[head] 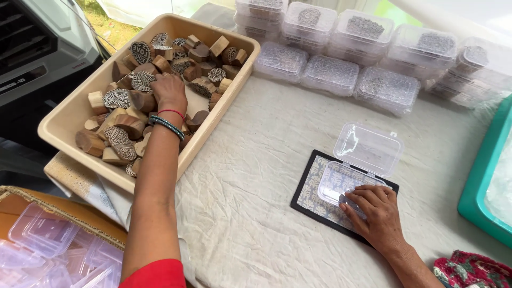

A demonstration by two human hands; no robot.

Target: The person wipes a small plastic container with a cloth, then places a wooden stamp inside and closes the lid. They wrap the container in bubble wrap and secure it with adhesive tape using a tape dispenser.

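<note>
head view: left hand [169,92] reaching into the beige tray [64,120], fingers curled down among carved wooden stamp blocks [120,140], grip unclear. right hand [373,210] flat, fingers spread on the open clear plastic box [341,186], resting on a patterned card [314,194] on the cloth-covered tabletop [256,160]. stacked lidded boxes [341,53] behind.

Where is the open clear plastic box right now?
The open clear plastic box sits right of centre in the head view, on a dark patterned mat, under the right hand.
</note>
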